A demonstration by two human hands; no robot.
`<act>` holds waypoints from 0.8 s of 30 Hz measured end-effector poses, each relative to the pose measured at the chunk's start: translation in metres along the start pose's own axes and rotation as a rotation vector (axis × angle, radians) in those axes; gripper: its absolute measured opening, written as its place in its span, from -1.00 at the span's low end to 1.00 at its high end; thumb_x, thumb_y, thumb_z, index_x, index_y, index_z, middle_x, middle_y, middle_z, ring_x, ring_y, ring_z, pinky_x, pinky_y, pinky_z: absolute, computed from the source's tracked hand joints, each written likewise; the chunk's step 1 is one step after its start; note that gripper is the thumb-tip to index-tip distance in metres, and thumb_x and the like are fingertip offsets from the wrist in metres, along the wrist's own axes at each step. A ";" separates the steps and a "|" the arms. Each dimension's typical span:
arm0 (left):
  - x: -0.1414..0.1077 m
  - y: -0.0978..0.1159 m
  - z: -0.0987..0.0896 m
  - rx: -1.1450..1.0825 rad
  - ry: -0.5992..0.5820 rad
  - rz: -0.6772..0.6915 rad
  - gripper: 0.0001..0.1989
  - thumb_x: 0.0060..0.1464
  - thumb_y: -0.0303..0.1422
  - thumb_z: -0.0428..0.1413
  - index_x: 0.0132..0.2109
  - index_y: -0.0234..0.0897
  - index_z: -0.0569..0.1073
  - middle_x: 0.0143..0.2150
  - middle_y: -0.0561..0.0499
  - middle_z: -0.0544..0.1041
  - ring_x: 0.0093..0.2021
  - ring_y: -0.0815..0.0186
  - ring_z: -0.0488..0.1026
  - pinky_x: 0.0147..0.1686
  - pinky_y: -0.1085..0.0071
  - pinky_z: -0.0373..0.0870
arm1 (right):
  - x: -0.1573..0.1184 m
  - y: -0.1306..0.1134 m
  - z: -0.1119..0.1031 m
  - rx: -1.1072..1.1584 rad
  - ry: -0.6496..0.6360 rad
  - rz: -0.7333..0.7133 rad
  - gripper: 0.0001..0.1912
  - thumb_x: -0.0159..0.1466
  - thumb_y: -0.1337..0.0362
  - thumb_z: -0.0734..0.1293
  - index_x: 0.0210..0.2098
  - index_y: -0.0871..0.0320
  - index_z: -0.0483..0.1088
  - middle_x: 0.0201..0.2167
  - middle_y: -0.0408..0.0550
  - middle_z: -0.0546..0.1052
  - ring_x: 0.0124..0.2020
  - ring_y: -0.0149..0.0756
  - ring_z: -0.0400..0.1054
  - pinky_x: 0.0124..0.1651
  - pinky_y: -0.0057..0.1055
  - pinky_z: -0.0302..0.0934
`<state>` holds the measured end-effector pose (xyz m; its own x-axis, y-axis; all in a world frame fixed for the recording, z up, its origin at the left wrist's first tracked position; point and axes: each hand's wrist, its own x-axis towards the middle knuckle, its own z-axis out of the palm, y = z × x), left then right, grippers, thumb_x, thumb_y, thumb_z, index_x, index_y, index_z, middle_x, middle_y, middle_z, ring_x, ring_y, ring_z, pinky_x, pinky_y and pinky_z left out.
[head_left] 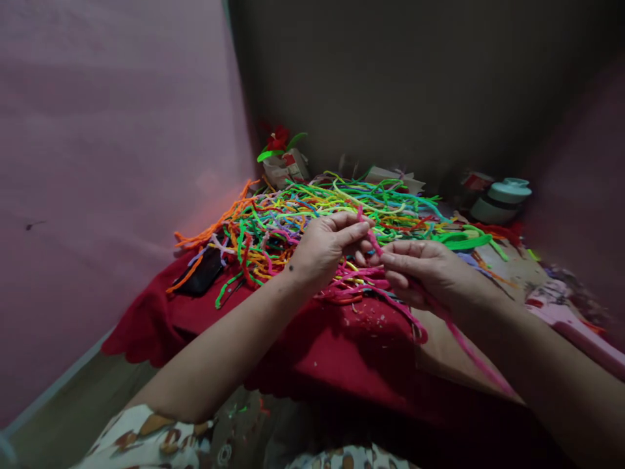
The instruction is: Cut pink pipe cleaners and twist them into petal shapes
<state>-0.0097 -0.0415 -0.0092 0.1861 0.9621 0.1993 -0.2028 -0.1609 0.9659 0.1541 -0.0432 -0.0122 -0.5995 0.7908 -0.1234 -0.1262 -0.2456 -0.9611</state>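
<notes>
A pink pipe cleaner [374,241] is pinched between my two hands, just above the near side of a heap. My left hand [328,242] grips it close to its upper end, thumb against fingers. Lower along the same strand, my right hand [422,266] pinches it, and a long pink tail hangs down past the right wrist. Beneath and behind both hands lies a tangled pile of coloured pipe cleaners [303,202] in green, orange, yellow, red and purple. More pink strands [356,281] rest on the cloth below my hands.
A red cloth [322,345] covers the table. A dark phone [202,273] lies at the left, partly under strands. Behind the pile stands a red flower [277,139]. At the back right is a jar with a pale turquoise lid [510,189]. Pink walls [122,130] flank the table.
</notes>
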 end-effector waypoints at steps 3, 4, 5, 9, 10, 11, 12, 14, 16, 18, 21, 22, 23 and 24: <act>-0.009 -0.009 -0.015 0.428 0.001 0.039 -0.71 0.01 -0.27 0.12 -0.14 -0.33 0.37 -0.39 0.03 0.43 -0.42 0.37 0.38 -0.43 0.43 0.31 | 0.000 0.006 -0.005 0.031 0.084 -0.006 -0.81 0.09 0.25 0.40 -0.52 0.22 0.34 -0.75 -0.26 0.26 -0.79 -0.59 0.06 -0.76 -0.64 -0.07; -0.013 -0.013 -0.021 0.643 -0.017 0.075 -0.67 -0.02 -0.21 0.15 -0.16 -0.34 0.37 -0.36 0.01 0.43 -0.37 0.33 0.37 -0.38 0.39 0.31 | 0.001 0.009 -0.008 0.057 0.101 -0.008 -0.81 0.08 0.24 0.40 -0.50 0.22 0.35 -0.74 -0.26 0.26 -0.78 -0.58 0.09 -0.75 -0.63 -0.03; -0.016 -0.019 -0.026 0.890 -0.097 0.109 -0.62 -0.07 -0.16 0.19 -0.17 -0.34 0.38 -0.30 -0.03 0.44 -0.29 0.28 0.35 -0.28 0.33 0.31 | 0.002 0.013 -0.012 0.085 0.120 -0.006 -0.82 0.09 0.24 0.40 -0.46 0.23 0.37 -0.75 -0.26 0.25 -0.77 -0.57 0.10 -0.74 -0.63 -0.01; -0.024 -0.040 -0.040 1.500 -0.342 0.278 -0.62 0.01 -0.11 0.11 -0.15 -0.33 0.40 -0.15 -0.12 0.42 -0.13 0.15 0.27 -0.11 0.18 0.21 | 0.005 0.029 -0.018 0.160 0.104 0.039 -0.82 0.11 0.22 0.37 -0.37 0.22 0.38 -0.75 -0.28 0.24 -0.77 -0.54 0.12 -0.76 -0.62 0.03; -0.023 -0.044 -0.041 1.565 -0.372 0.294 -0.67 0.07 -0.13 0.06 -0.16 -0.33 0.40 -0.16 -0.12 0.43 -0.14 0.16 0.28 -0.12 0.19 0.21 | 0.005 0.032 -0.018 0.163 0.078 0.054 -0.83 0.12 0.22 0.36 -0.38 0.21 0.37 -0.74 -0.28 0.25 -0.78 -0.52 0.15 -0.77 -0.60 0.05; -0.022 -0.046 -0.043 1.610 -0.396 0.307 -0.70 0.12 -0.17 0.01 -0.18 -0.33 0.40 -0.18 -0.11 0.43 -0.17 0.18 0.28 -0.14 0.21 0.21 | 0.004 0.034 -0.016 0.158 0.053 0.073 -0.83 0.12 0.22 0.36 -0.40 0.21 0.35 -0.72 -0.26 0.28 -0.77 -0.51 0.18 -0.76 -0.58 0.08; -0.019 -0.048 -0.043 1.640 -0.416 0.325 -0.73 0.15 -0.20 -0.03 -0.19 -0.33 0.41 -0.21 -0.10 0.44 -0.19 0.20 0.29 -0.16 0.24 0.21 | 0.003 0.034 -0.015 0.150 0.031 0.101 -0.84 0.12 0.22 0.35 -0.42 0.20 0.34 -0.70 -0.23 0.32 -0.76 -0.48 0.22 -0.76 -0.56 0.11; -0.012 -0.048 -0.045 1.672 -0.453 0.371 -0.76 0.19 -0.29 -0.08 -0.23 -0.34 0.42 -0.25 -0.09 0.45 -0.23 0.23 0.29 -0.20 0.29 0.21 | 0.001 0.035 -0.012 0.132 0.010 0.177 -0.83 0.12 0.23 0.35 -0.44 0.20 0.31 -0.61 -0.15 0.41 -0.71 -0.41 0.32 -0.73 -0.53 0.16; -0.003 -0.045 -0.048 1.673 -0.500 0.420 -0.76 0.20 -0.35 -0.09 -0.29 -0.35 0.43 -0.31 -0.07 0.46 -0.28 0.28 0.30 -0.24 0.34 0.21 | 0.002 0.036 -0.011 0.115 0.020 0.202 -0.84 0.12 0.24 0.35 -0.44 0.20 0.30 -0.54 -0.08 0.46 -0.63 -0.35 0.39 -0.66 -0.50 0.23; 0.008 -0.040 -0.053 1.699 -0.492 0.484 -0.77 0.19 -0.38 -0.08 -0.33 -0.35 0.43 -0.37 -0.06 0.45 -0.33 0.30 0.31 -0.28 0.37 0.20 | 0.004 0.038 -0.011 0.077 0.068 0.174 -0.84 0.12 0.25 0.35 -0.44 0.21 0.31 -0.50 -0.05 0.48 -0.59 -0.34 0.41 -0.59 -0.46 0.28; 0.025 -0.038 -0.062 1.846 -0.397 0.646 -0.79 0.18 -0.40 -0.07 -0.31 -0.36 0.44 -0.36 -0.11 0.46 -0.28 0.24 0.33 -0.24 0.30 0.19 | 0.008 0.042 -0.013 -0.011 0.154 0.137 -0.85 0.12 0.25 0.34 -0.44 0.20 0.31 -0.52 -0.06 0.47 -0.61 -0.35 0.39 -0.55 -0.43 0.31; 0.030 -0.040 -0.065 1.893 -0.386 0.680 -0.78 0.18 -0.40 -0.08 -0.29 -0.36 0.44 -0.34 -0.12 0.46 -0.26 0.22 0.34 -0.21 0.27 0.19 | 0.009 0.043 -0.014 -0.037 0.177 0.134 -0.86 0.13 0.26 0.33 -0.44 0.20 0.31 -0.53 -0.06 0.47 -0.60 -0.35 0.39 -0.54 -0.43 0.31; 0.034 -0.042 -0.068 1.928 -0.389 0.687 -0.78 0.18 -0.40 -0.09 -0.27 -0.36 0.44 -0.32 -0.14 0.46 -0.24 0.20 0.34 -0.19 0.26 0.19 | 0.010 0.044 -0.015 -0.067 0.198 0.127 -0.87 0.15 0.27 0.31 -0.46 0.20 0.30 -0.54 -0.06 0.46 -0.60 -0.36 0.39 -0.53 -0.45 0.31; 0.036 -0.046 -0.071 1.946 -0.409 0.670 -0.77 0.18 -0.41 -0.09 -0.26 -0.36 0.44 -0.31 -0.14 0.46 -0.24 0.20 0.34 -0.19 0.26 0.19 | 0.010 0.045 -0.016 -0.101 0.215 0.120 -0.87 0.16 0.28 0.30 -0.47 0.20 0.30 -0.55 -0.07 0.46 -0.60 -0.37 0.39 -0.53 -0.47 0.30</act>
<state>-0.0618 0.0165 -0.0578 0.7358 0.6242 0.2626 0.6692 -0.6106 -0.4235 0.1548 -0.0378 -0.0606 -0.4227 0.8630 -0.2768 0.0216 -0.2958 -0.9550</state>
